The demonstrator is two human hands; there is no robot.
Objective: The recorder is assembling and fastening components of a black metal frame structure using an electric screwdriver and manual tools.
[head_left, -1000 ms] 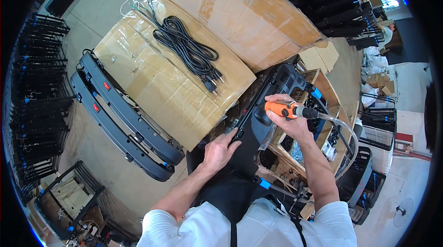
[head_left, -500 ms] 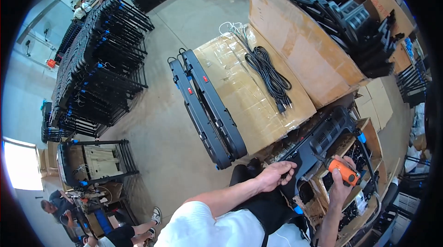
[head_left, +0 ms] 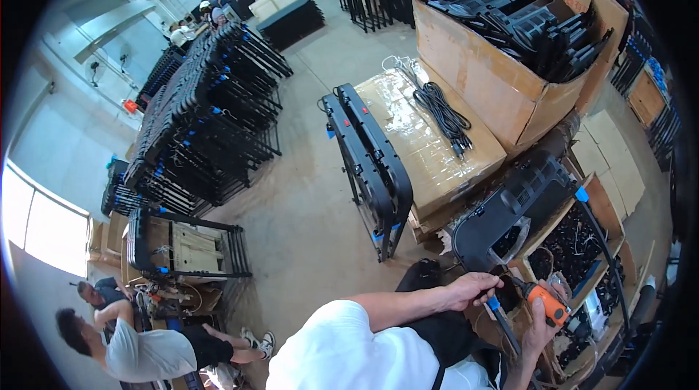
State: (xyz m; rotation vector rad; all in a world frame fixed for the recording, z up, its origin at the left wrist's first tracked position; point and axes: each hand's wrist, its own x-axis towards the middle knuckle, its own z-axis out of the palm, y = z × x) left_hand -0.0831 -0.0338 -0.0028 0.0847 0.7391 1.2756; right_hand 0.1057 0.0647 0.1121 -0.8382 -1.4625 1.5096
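My right hand (head_left: 540, 326) is wrapped round an orange and black power screwdriver (head_left: 547, 304), its tip pointing left toward my other hand. My left hand (head_left: 472, 291) is closed in a pinch just beside that tip; whatever its fingers hold is too small to make out. Just beyond both hands lies a black plastic housing (head_left: 479, 233) with a vented, raised section and dark tubular legs with blue clips. Below and beside it, a wooden compartment box (head_left: 593, 190) holds many small black parts, some under the screwdriver.
Two black folded frames (head_left: 373, 164) stand upright against a taped cardboard carton (head_left: 404, 117). A coiled black power cable (head_left: 445, 117) lies on it. Behind, a big open carton (head_left: 473, 62) is full of black plastic parts. Stacked frames (head_left: 196, 120) and two people (head_left: 149, 339) are at left.
My view has swung, so the scene sits farther right. My left hand has left the black housing's edge and come close to the screwdriver's tip. The right hand still grips the screwdriver.
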